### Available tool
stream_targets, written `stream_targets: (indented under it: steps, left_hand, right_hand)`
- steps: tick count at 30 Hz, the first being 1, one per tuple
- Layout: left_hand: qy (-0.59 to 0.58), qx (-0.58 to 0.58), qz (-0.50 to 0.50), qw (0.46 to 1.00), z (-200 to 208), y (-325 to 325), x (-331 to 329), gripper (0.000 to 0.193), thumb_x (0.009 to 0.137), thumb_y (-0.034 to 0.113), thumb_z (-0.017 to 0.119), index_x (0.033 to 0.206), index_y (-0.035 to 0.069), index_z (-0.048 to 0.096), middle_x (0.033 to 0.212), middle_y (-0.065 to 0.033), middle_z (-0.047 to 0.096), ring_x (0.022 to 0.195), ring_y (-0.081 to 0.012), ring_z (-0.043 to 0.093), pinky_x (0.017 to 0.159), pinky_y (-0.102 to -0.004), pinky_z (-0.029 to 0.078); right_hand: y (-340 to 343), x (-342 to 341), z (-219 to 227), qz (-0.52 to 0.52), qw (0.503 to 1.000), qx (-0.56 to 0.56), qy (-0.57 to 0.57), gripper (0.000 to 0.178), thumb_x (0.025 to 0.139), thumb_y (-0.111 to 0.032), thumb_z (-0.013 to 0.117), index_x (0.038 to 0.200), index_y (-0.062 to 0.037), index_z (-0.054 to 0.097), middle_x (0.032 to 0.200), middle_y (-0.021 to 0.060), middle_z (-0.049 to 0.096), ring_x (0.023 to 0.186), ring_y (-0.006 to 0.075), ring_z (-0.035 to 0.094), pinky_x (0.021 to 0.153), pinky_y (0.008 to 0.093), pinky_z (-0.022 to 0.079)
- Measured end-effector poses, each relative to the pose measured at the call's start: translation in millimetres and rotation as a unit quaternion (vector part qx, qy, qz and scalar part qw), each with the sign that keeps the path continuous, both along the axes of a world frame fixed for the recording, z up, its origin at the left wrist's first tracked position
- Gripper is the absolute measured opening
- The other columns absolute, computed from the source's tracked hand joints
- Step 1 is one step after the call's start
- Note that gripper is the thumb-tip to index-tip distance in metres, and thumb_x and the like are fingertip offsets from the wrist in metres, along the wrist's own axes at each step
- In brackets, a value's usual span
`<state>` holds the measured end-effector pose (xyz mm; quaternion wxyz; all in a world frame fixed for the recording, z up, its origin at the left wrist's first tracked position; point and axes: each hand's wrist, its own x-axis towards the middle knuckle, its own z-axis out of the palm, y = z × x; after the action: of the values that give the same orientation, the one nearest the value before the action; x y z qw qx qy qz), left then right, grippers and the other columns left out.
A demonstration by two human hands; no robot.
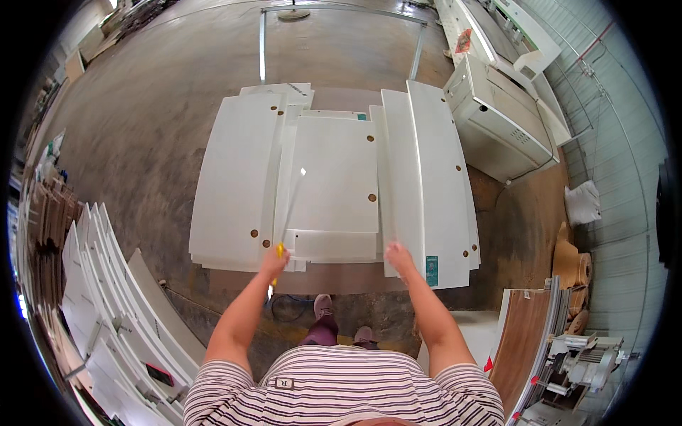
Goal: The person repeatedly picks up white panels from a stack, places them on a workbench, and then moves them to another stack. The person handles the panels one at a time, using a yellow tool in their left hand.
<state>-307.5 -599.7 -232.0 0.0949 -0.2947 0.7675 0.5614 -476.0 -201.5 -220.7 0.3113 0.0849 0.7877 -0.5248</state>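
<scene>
Near the front edge of the left white panel stack, my left hand (274,262) is closed around a slim yellow tool (280,250). Its yellow shows above and below my fist, but its exact kind is too small to tell. My right hand (399,257) is at the front of the narrow white panel (402,177) on the right, fingers curled in; anything within them is hidden. Between my hands lies a shorter white panel (334,170) with round brown spots along its right side. A larger white panel (231,177) lies left of it, another (444,184) to the right.
The panels lie on a brown surface (327,279). A metal frame (263,46) stands behind it. White boards (106,305) lean at the lower left. A beige cabinet (497,121) stands at the right, and brown boards (522,330) are stacked near my right elbow.
</scene>
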Motion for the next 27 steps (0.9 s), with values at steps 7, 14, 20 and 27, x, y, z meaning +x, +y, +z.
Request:
stream_targets:
  steps: [7, 14, 20, 27]
  left_hand:
    - [-0.024, -0.114, -0.099, 0.988, 102.2, 103.1, 152.3, 0.024, 0.085, 0.026, 0.061, 0.096, 0.005, 0.055, 0.091, -0.0224, 0.063, 0.089, -0.0438, 0.058, 0.070, -0.0509, 0.047]
    - [0.058, -0.050, 0.002, 0.997, 121.4, 141.7, 138.9, 0.015, 0.085, 0.019, 0.061, 0.090, 0.005, 0.057, 0.076, -0.0124, 0.062, 0.071, -0.0260, 0.061, 0.068, -0.0380, 0.048]
    - [-0.019, 0.186, -0.330, 0.925, 149.4, 241.8, 102.6, 0.011, 0.084, 0.012, 0.065, 0.088, 0.004, 0.058, 0.079, -0.0012, 0.061, 0.075, -0.0102, 0.055, 0.069, -0.0273, 0.046]
    - [-0.056, 0.142, -0.644, 0.750, 219.4, 377.6, 64.3, 0.014, 0.087, 0.017, 0.063, 0.089, 0.004, 0.060, 0.072, 0.0008, 0.057, 0.068, -0.0078, 0.051, 0.063, -0.0242, 0.043]
  right_hand:
    - [98.3, 156.3, -2.9, 0.116, 0.963, 0.018, -0.242, 0.026, 0.093, -0.026, 0.056, 0.107, -0.0049, 0.058, 0.094, 0.0088, 0.065, 0.078, 0.0193, 0.066, 0.067, 0.0317, 0.051]
    - [128.2, 200.0, 42.2, 0.075, 0.984, -0.025, -0.160, 0.025, 0.092, -0.027, 0.056, 0.103, -0.0047, 0.060, 0.090, 0.0067, 0.065, 0.075, 0.0160, 0.065, 0.064, 0.0275, 0.050]
    - [193.1, 228.0, 113.8, -0.018, 1.000, 0.010, -0.001, 0.024, 0.088, -0.024, 0.058, 0.096, -0.0016, 0.063, 0.082, 0.0060, 0.066, 0.072, 0.0143, 0.065, 0.066, 0.0281, 0.052]
    - [299.6, 394.6, 98.2, -0.338, 0.936, 0.095, 0.021, 0.024, 0.087, -0.024, 0.056, 0.092, -0.0018, 0.063, 0.082, 0.0073, 0.068, 0.072, 0.0159, 0.066, 0.068, 0.0309, 0.053]
